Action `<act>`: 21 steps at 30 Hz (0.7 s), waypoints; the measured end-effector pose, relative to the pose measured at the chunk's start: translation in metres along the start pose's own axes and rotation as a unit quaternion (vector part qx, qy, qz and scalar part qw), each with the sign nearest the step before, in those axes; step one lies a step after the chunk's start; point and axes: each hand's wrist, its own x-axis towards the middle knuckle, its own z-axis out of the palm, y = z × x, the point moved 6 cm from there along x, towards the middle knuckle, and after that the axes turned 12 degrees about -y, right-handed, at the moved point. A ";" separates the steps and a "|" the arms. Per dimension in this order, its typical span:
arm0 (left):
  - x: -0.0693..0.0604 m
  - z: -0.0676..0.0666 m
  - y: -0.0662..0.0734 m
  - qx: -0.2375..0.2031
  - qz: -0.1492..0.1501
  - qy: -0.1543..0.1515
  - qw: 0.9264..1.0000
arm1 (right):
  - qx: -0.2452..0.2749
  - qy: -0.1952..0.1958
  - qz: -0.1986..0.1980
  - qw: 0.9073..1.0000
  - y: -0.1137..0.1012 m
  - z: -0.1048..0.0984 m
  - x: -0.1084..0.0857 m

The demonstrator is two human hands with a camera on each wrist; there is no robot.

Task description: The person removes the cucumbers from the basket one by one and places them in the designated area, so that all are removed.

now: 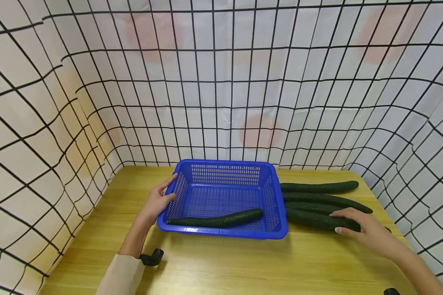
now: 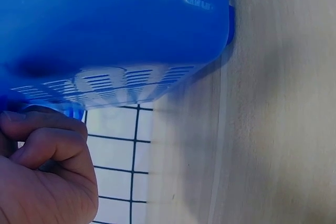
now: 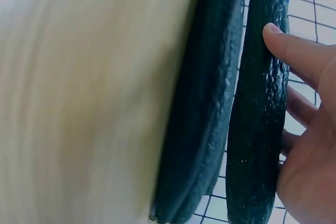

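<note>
A blue plastic basket [image 1: 221, 234] with slotted walls stands in the middle of the table, one dark green cucumber [image 1: 221, 221] lying along its front inside. My left hand [image 1: 156, 204] grips the basket's left rim; in the left wrist view its fingers [image 2: 58, 142] curl at the edge. To the right of the basket, my right hand [image 1: 371, 231] holds the nearest cucumber [image 1: 313, 221] by its right part. The right wrist view has this cucumber [image 3: 254, 124] between thumb and fingers, beside other cucumbers [image 3: 197, 114]. Whether it is off the table, I cannot tell.
Several more cucumbers [image 1: 321, 187] lie side by side right of the basket, pointing left to right. The wooden table [image 1: 225, 266] is bordered by white cloth [image 1: 221, 94] with a black grid at back and sides. A black fitting [image 1: 153, 257] sits at my left wrist.
</note>
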 end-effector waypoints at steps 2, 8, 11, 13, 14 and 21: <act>0.001 0.000 0.000 0.000 0.001 -0.001 1.000 | -0.006 0.005 -0.006 1.000 -0.002 0.005 0.000; 0.000 0.000 0.000 -0.001 0.000 0.005 1.000 | -0.017 -0.001 0.004 1.000 -0.003 0.020 -0.001; -0.001 -0.001 0.000 -0.004 0.001 0.007 1.000 | -0.016 -0.002 0.005 1.000 -0.003 0.025 -0.002; -0.002 -0.001 0.000 -0.004 0.001 0.008 1.000 | -0.017 0.004 0.004 1.000 -0.004 0.027 -0.002; -0.003 -0.001 0.000 -0.005 0.001 0.008 1.000 | -0.016 0.008 0.002 1.000 -0.004 0.027 -0.003; -0.008 0.001 0.000 -0.009 0.005 -0.001 1.000 | -0.033 0.035 -0.011 0.999 -0.007 0.031 -0.006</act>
